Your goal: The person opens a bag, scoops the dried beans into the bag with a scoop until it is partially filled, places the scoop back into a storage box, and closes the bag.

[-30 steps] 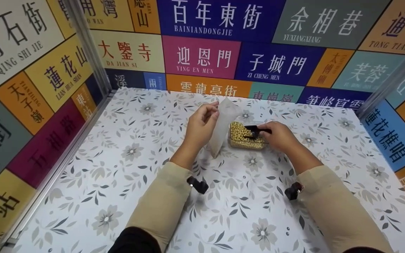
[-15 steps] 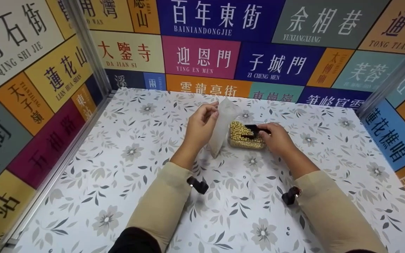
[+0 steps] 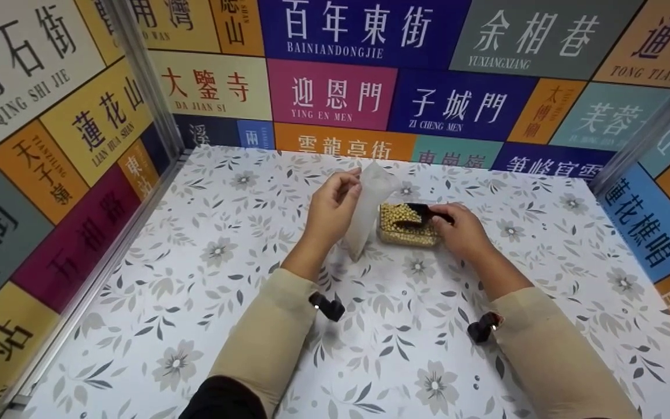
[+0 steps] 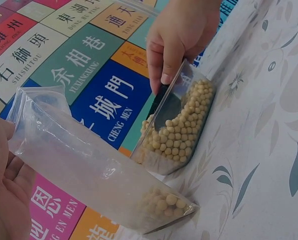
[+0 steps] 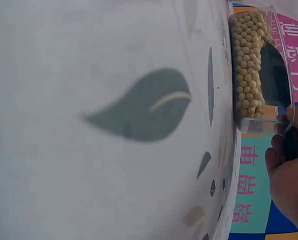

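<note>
My left hand point(image 3: 333, 203) pinches the upper edge of a translucent plastic zip bag point(image 3: 368, 201), which stands upright on the table. Several soybeans point(image 4: 164, 202) lie in the bag's bottom corner, as the left wrist view shows. Right of the bag sits a clear plastic box point(image 3: 407, 240) of soybeans point(image 5: 248, 65). My right hand point(image 3: 462, 227) grips the handle of a black scoop point(image 3: 419, 214) at the box's right side. The scoop's blade is down among the beans, its front partly covered by them.
The table point(image 3: 242, 326) has a white cover with grey leaves and flowers. Panels with street names point(image 3: 335, 93) stand behind it and along both sides. A small black wrist camera point(image 3: 328, 306) juts from the left sleeve, another black camera point(image 3: 483, 327) from the right.
The scoop in my right hand has shifted within the box, pushing into the beans and then tilting with beans on its blade. My left hand and the bag have stayed still.
</note>
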A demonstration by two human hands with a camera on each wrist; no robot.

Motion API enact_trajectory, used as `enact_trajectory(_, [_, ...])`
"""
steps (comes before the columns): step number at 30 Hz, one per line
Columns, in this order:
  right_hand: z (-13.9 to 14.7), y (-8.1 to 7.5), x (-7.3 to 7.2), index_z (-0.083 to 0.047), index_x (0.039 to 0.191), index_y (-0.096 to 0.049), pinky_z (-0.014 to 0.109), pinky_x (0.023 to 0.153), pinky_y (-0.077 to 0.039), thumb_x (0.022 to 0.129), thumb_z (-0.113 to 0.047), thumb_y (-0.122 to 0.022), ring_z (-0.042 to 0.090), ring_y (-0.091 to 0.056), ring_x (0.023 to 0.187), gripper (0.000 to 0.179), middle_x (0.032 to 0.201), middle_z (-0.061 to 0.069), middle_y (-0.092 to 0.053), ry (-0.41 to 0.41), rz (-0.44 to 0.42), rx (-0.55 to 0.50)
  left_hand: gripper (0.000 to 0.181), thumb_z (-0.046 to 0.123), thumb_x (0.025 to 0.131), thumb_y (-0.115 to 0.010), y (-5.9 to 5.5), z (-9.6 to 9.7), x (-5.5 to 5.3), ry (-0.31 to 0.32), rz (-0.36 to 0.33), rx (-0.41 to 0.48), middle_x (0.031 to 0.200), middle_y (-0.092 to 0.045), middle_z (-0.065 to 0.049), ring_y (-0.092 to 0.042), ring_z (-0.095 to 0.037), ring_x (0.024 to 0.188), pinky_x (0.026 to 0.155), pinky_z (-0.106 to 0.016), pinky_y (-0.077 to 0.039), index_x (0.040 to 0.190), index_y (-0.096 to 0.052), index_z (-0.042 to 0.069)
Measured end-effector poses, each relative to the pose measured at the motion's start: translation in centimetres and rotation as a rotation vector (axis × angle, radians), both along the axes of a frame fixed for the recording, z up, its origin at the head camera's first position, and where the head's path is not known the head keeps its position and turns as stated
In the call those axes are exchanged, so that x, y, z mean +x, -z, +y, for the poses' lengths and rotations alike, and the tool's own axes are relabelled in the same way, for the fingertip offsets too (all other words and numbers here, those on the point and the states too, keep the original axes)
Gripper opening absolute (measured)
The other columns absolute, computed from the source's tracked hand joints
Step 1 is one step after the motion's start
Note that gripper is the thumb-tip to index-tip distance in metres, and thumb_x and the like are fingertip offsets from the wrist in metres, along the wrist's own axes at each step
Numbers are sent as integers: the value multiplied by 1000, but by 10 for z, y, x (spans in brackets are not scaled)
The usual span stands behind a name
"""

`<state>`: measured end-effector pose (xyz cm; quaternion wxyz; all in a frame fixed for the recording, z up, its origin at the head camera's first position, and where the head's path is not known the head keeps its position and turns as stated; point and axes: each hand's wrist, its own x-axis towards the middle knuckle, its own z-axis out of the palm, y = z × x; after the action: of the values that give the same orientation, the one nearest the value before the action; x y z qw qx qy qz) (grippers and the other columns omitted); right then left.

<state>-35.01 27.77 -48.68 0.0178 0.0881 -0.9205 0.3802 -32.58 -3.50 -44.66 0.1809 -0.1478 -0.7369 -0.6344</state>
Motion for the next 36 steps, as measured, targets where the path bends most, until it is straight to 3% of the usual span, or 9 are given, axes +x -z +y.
enact_trajectory(7, [6,-2,6,-9,147,-61,55,119,-46,113,-23,-54,38,-52,143,38,151,17,-55,4,-12,-33,11,19,109,-62,1,0,0,11,18,-13,146,-69,-6,-68,-13,133,112,-20,-55,112,-66,9])
enact_trajectory(12, [13,-5,11,-8,147,-61,52,123,-45,113,-25,-55,37,-49,148,39,156,18,-53,23,-31,-88,10,18,109,-63,0,0,0,1,7,-6,145,-70,-2,-68,-12,132,112,-20,-55,112,-67,9])
enact_trajectory(18, [21,-9,14,-7,149,-60,20,105,-49,112,-32,-56,25,-54,141,44,154,16,-59,50,-118,-227,9,19,109,-63,1,1,0,-1,-12,6,145,-70,1,-67,-11,133,113,-20,-54,111,-68,11])
enact_trajectory(21, [24,-10,15,-5,151,-57,10,101,-48,113,-32,-56,17,-55,138,47,156,16,-58,53,-156,-317,9,18,108,-63,1,1,0,2,-10,13,145,-70,1,-67,-11,133,113,-19,-54,111,-68,12])
enact_trajectory(25, [26,-11,14,-3,154,-53,12,104,-49,113,-29,-55,11,-55,133,49,156,13,-56,67,-187,-423,8,17,108,-64,1,1,0,7,-1,16,145,-70,0,-67,-12,133,113,-19,-54,111,-68,10])
enact_trajectory(31, [27,-15,12,-3,154,-53,11,103,-49,112,-28,-57,8,-55,127,49,141,-3,-60,82,-181,-476,8,17,108,-64,0,2,0,1,3,-2,145,-70,-1,-68,-12,131,111,-19,-56,111,-68,10])
enact_trajectory(36, [25,-27,13,-7,156,-52,12,104,-50,112,-32,-56,7,-54,131,51,150,4,-58,63,-169,-442,11,19,108,-63,1,1,0,-7,20,-25,144,-71,-2,-69,-12,129,109,-21,-57,112,-67,9])
